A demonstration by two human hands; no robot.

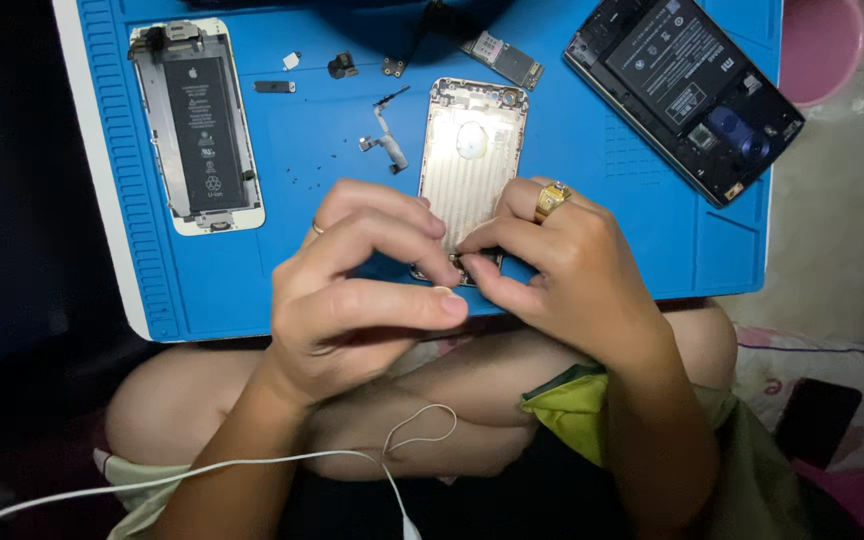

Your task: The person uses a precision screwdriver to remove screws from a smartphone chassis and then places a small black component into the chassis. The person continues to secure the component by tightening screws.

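left hand [352, 275] and right hand [552, 265] both pinched shut on bottom edge of gold phone housing [472, 150], blue repair mat [652, 230] underneath

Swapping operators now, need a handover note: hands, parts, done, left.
Left hand and right hand: fingertips pinched together at the near end of the gold phone shell; what they pinch is too small to tell.
Shell lies open and empty on the blue mat.
Out already: screen with battery far left, flex cable, circuit board, small screws beside.
Black phone, opened, untouched.
Left: near-end part.
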